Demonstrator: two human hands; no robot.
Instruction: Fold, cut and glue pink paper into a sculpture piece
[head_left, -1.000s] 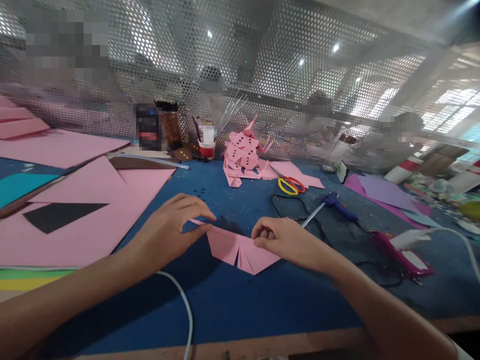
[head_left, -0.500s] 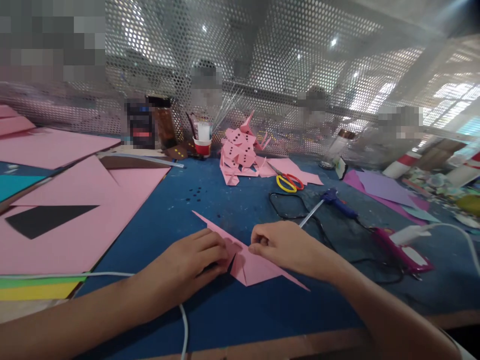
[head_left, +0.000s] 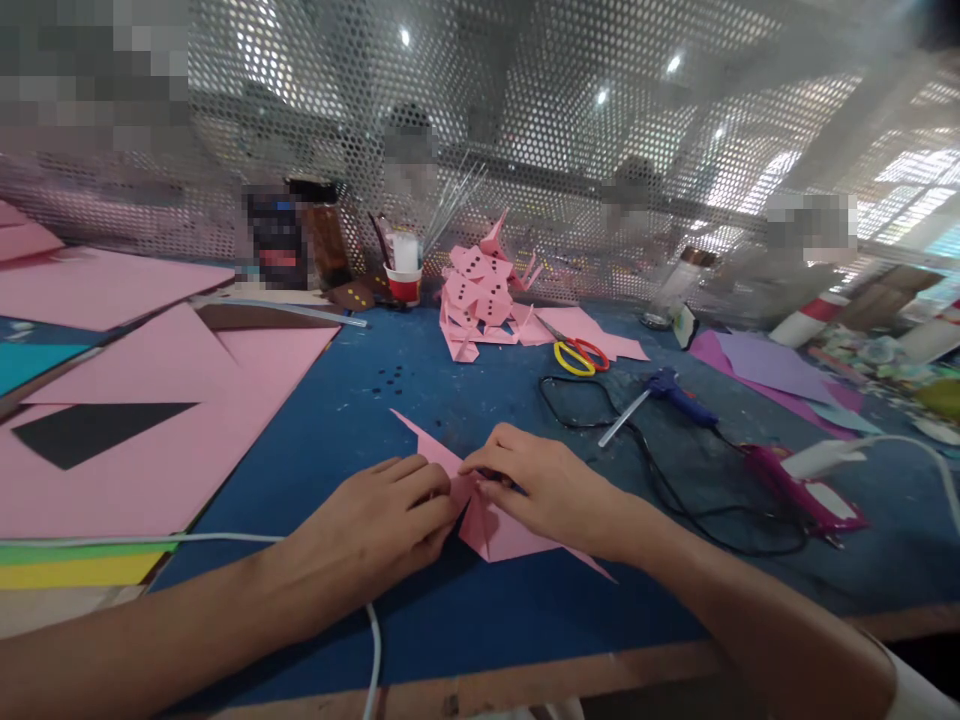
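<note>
A folded piece of pink paper (head_left: 495, 535) with pointed ends lies near the front of the blue table (head_left: 322, 560). Its left part is gripped by my left hand (head_left: 397, 510), whose fingers are curled over it. From the right, my right hand (head_left: 544, 480) reaches across the middle of the paper, thumb and fingertips pinched close together at the fold. The fingertips of both hands nearly meet there. Beyond them stands a pink folded-paper figure (head_left: 480, 290) with black dots. Small black dots (head_left: 390, 380) are scattered on the table left of it.
Scissors (head_left: 576, 357) with red and yellow handles lie by pink scraps. At right are a blue glue gun (head_left: 679, 395) with a black cord and a magenta power strip (head_left: 806, 490). Large pink sheets (head_left: 187, 440) cover the left. A white cable (head_left: 375, 640) runs beneath my left arm.
My right hand has moved left and its fingers have extended from a curled shape to the middle fold of the paper. My left hand stays on the paper's left part.
</note>
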